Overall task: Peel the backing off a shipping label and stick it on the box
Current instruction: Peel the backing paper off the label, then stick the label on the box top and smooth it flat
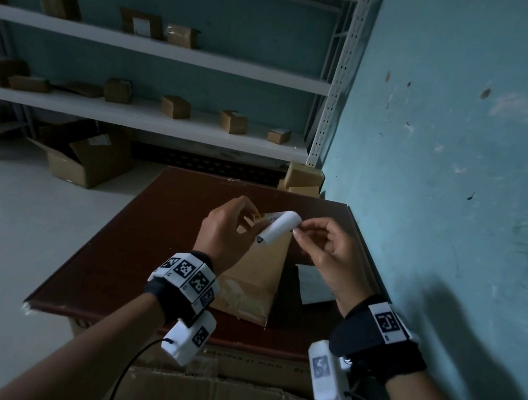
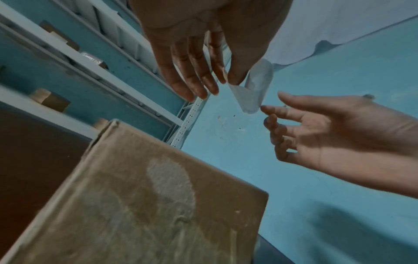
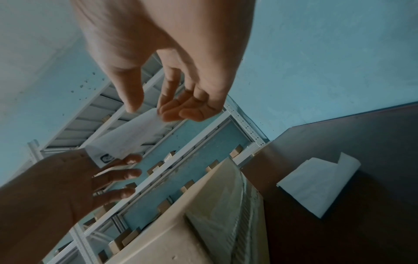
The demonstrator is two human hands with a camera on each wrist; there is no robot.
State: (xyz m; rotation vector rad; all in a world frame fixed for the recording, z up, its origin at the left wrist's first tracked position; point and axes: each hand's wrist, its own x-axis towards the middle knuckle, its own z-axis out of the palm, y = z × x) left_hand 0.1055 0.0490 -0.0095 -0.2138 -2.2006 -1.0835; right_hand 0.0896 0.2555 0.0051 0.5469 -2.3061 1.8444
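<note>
A white shipping label (image 1: 280, 231) curls into a loop in the air above a flat brown cardboard box (image 1: 254, 283) that lies on a dark red-brown table (image 1: 127, 250). My left hand (image 1: 254, 221) pinches the label's left end between thumb and forefinger (image 2: 228, 80), its other fingers held straight. My right hand (image 1: 296, 232) pinches the label's free right edge with thumb and curled fingertips (image 3: 147, 109). Print shows at the label's lower corner (image 3: 106, 158). I cannot tell the label from its backing. The box top (image 2: 147, 205) is bare, with a pale scuffed patch.
A loose white sheet (image 1: 312, 286) with a curled edge (image 3: 316, 185) lies on the table right of the box, near the blue wall (image 1: 453, 187). White shelves (image 1: 134, 117) behind hold several small cartons. An open carton (image 1: 81, 158) sits on the floor.
</note>
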